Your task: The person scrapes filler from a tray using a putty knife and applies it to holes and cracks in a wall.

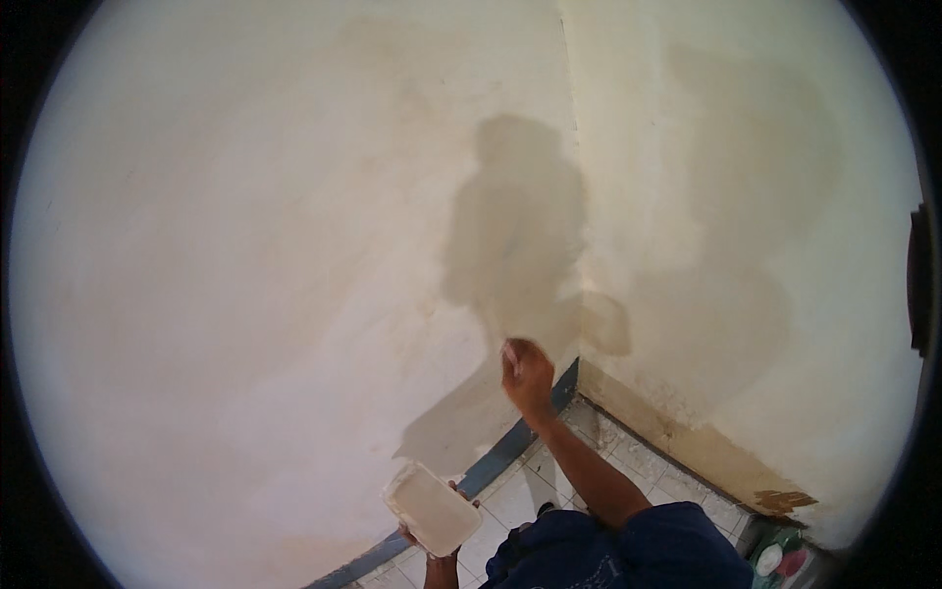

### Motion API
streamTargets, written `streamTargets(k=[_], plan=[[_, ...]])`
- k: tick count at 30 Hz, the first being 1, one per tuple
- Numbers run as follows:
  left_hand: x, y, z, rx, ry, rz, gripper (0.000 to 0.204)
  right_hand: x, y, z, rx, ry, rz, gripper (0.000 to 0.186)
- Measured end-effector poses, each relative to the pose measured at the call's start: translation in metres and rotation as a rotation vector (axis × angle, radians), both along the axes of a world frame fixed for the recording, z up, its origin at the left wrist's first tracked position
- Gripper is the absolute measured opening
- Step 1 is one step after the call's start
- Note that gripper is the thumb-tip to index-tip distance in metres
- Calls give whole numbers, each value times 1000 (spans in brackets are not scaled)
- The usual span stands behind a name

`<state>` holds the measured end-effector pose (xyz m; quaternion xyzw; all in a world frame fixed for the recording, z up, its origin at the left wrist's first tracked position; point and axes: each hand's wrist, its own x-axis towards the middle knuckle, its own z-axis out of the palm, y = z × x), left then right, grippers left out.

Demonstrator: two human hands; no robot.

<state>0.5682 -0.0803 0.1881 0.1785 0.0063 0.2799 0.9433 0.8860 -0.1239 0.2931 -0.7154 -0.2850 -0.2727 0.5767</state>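
Here, head view: the right hand (527, 375) is raised against the wall (294, 245) just left of the corner (577, 324), its grip closed on a small pale tool (510, 353), kind unclear. The left hand (432, 545), below and left of the corner, grips a white tray (430, 508) from beneath, above the tiled floor (628, 461). Blue skirting (500, 454) runs from the corner.

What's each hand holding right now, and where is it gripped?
Left hand holds a white rectangular tray from beneath, at its near end. Right hand presses something small and pale against the wall; what it is cannot be told.
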Motion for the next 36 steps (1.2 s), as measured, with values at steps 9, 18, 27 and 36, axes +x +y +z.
streamTargets(k=[9,18,27,36], plan=[[-28,-71,14,24,55,138,96,-93,-28,-7,-84,-172,388,21],[-54,-102,-118,-125,-35,123,86,-113,-177,-67,-294,837,549,17],[-11,-78,-129,-58,12,5,78,-162,-155,-73,-411,585,720,16],[-37,-72,-139,-145,34,-87,78,-238,-102,-135,-676,252,601,22]])
